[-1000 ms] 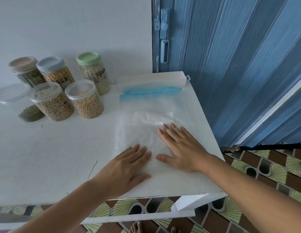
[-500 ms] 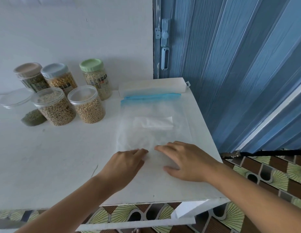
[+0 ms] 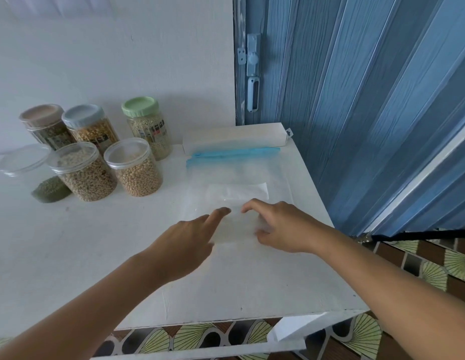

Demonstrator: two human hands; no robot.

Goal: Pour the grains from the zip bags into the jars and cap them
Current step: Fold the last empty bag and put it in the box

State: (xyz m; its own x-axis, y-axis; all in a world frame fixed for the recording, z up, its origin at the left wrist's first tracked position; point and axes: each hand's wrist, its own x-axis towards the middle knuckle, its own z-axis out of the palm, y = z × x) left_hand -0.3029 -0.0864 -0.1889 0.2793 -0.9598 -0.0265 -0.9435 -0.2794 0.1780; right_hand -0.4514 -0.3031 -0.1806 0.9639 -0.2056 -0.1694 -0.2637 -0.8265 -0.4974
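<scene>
From the head view we see a white table [image 3: 70, 255] against a wall; a flat, empty zip bag [image 3: 236, 183] lies on it toward 1 o'clock, its blue seal [image 3: 234, 154] at the far end, just in front of a long white box [image 3: 234, 137]. Our left hand [image 3: 184, 245] reaches over the bag's near end, index finger straight and pointing at 1 o'clock, gripping nothing; whether its tip touches the plastic we cannot tell. Our right hand [image 3: 283, 227] hovers at the bag's near right part, fingers curved and spread wide, holding nothing that we can make out. At 10 o'clock stand 6 jars [image 3: 134, 172] of grains, all capped; 3 clear-lidded in front, 3 colour-lidded behind.
</scene>
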